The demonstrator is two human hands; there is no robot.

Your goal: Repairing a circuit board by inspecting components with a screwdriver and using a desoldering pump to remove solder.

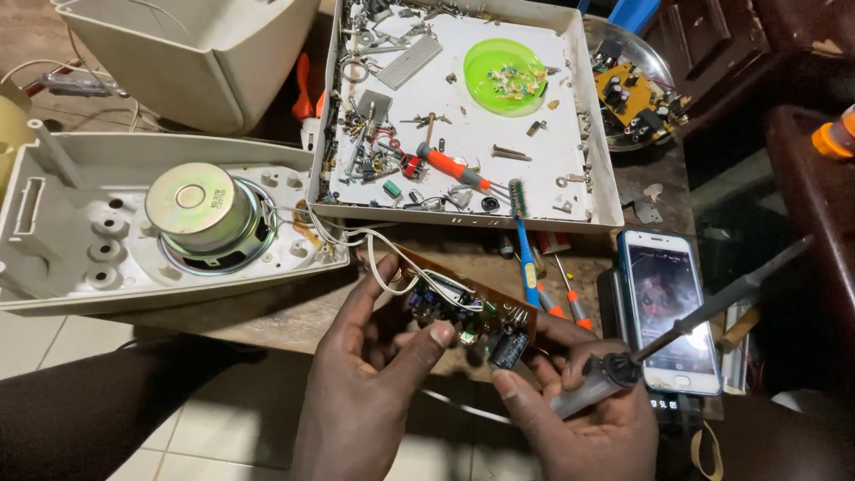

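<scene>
My left hand grips a small brown circuit board with capacitors and other parts, thumb pressed on its near edge. White wires run from the board to a round speaker set in a white plastic housing. My right hand holds a soldering iron by its grey handle, the dark tip pointing up to the right, while its forefinger touches the board's right end.
A white tray holds screws, parts, a red-handled screwdriver and a green dish. A phone lies at right, another circuit board in a metal bowl behind. A blue toothbrush and small screwdrivers lie on the table.
</scene>
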